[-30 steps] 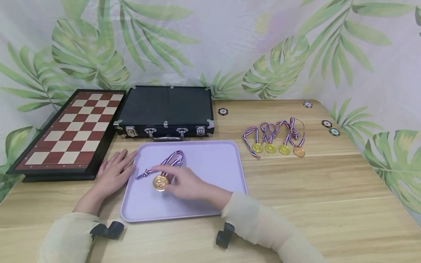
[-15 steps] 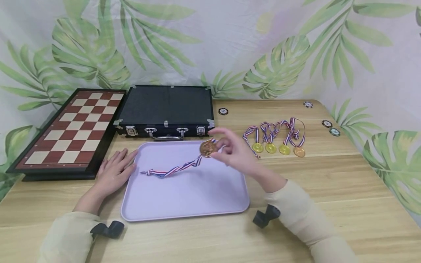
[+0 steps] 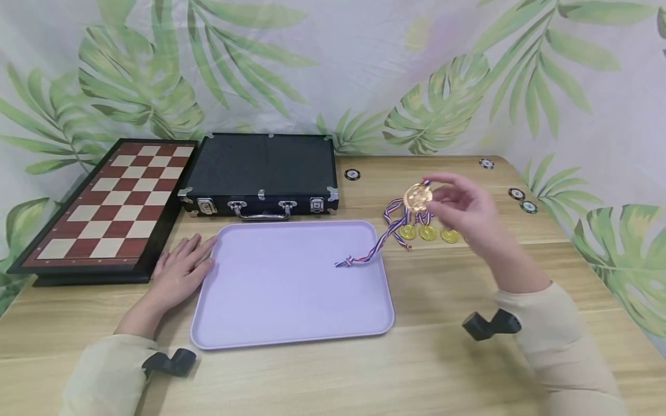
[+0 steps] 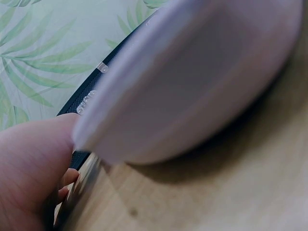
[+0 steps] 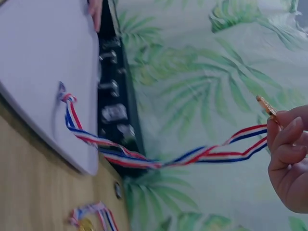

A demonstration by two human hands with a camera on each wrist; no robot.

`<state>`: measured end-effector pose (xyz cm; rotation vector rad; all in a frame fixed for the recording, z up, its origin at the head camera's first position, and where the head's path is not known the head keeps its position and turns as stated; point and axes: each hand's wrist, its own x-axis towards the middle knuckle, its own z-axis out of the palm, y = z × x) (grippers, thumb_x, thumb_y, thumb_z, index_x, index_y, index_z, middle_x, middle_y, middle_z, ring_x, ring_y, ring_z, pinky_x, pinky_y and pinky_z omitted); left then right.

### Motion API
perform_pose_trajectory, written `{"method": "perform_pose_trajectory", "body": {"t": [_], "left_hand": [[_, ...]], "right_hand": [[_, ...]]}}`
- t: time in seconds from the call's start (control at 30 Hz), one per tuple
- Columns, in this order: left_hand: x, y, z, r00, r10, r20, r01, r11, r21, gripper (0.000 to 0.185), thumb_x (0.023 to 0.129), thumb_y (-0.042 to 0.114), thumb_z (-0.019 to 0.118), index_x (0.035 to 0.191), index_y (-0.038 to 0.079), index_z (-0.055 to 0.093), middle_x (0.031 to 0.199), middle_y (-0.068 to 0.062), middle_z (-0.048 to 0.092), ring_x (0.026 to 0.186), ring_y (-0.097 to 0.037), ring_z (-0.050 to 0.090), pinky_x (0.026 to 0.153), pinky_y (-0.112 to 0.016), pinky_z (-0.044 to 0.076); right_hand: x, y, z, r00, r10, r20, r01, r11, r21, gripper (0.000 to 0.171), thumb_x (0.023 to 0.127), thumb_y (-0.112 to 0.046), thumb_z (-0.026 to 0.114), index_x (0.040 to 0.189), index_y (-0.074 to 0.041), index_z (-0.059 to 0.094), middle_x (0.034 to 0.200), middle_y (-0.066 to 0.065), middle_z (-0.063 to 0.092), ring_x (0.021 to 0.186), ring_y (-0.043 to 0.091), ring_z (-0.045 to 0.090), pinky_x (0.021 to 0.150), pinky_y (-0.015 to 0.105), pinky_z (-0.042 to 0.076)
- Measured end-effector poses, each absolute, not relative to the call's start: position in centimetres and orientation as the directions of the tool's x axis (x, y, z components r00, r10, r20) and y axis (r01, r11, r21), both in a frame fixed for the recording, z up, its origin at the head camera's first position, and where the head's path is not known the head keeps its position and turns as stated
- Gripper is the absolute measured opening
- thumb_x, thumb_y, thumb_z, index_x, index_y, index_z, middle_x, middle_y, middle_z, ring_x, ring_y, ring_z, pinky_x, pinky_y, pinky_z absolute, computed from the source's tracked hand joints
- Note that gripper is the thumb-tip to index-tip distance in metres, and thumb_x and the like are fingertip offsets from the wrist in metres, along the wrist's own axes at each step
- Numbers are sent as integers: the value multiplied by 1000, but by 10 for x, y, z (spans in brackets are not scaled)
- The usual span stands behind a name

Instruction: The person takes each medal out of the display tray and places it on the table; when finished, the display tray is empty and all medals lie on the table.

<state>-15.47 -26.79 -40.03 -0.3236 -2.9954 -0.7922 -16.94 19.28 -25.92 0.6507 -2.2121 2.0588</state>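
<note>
My right hand (image 3: 465,211) pinches a gold medal (image 3: 418,197) by its edge, raised above the table at the right. Its red, white and blue ribbon (image 5: 192,155) trails down to the left, and the knotted end hangs over the right rim of the lilac tray (image 3: 296,289). Behind the held medal, several more medals (image 3: 428,233) lie in a row on the table, partly hidden by my right hand and the ribbon. My left hand (image 3: 182,271) rests with straight fingers at the tray's left edge; its thumb touches the rim (image 4: 110,120) in the left wrist view.
A black case (image 3: 262,167) with metal latches stands behind the tray. To its left is a chessboard box (image 3: 117,202). Poker chips lie on the table, one chip (image 3: 352,174) beside the case and others near the right edge. A leaf-patterned cloth (image 3: 364,69) hangs behind.
My right hand has lifted the medal off the tray and carried it right, toward the row of medals, its ribbon dragging behind. The left hand has stayed in place.
</note>
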Motion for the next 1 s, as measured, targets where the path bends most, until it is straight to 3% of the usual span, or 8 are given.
{"method": "perform_pose_trajectory", "body": {"t": [0.23,0.47,0.53,0.7,0.8,1.0], "left_hand": [[-154,-269,-400,-978,193,81,208,848,487,49,92,33,35,137,15,26,136,-27,16,125,-40,4,91,-59,-7],[-155,-267,-399,-978,192,84,208,847,490,49,92,32,35,136,14,27,135,-28,17,125,-41,4,91,-59,-6],[-155,-266,-399,-978,192,81,206,848,488,49,92,33,35,136,14,27,135,-28,17,125,-41,4,91,-59,-6],[-156,-265,-400,-979,191,74,202,848,491,49,92,33,35,136,13,27,136,-28,16,125,-40,3,91,-59,-7],[-156,-265,-400,-979,190,70,199,845,496,50,92,34,35,136,14,27,136,-27,16,125,-40,2,91,-59,-8],[-156,-267,-402,-979,192,71,202,845,496,49,92,34,35,137,15,26,136,-27,15,126,-39,1,90,-59,-9]], "right_hand": [[-164,240,-231,-912,-191,363,-349,-104,-931,38,78,14,52,113,-2,55,77,8,59,48,8,43,40,14,33],[-166,285,-213,-884,-126,451,-397,-308,-864,39,76,26,42,110,11,52,71,16,60,43,13,43,36,17,28],[-169,299,-211,-892,-67,447,-410,-293,-863,38,76,25,44,110,12,51,70,17,60,43,14,43,36,17,29],[-186,345,-212,-918,54,394,-397,-147,-906,38,76,15,55,113,9,51,75,14,61,44,14,45,36,18,37],[-198,368,-212,-941,150,303,-314,-52,-948,39,76,7,60,114,0,55,77,9,61,43,13,44,36,18,37],[-221,378,-202,-961,272,44,-70,-86,-994,37,70,2,68,104,-11,65,71,4,61,45,13,46,39,20,39]]}}
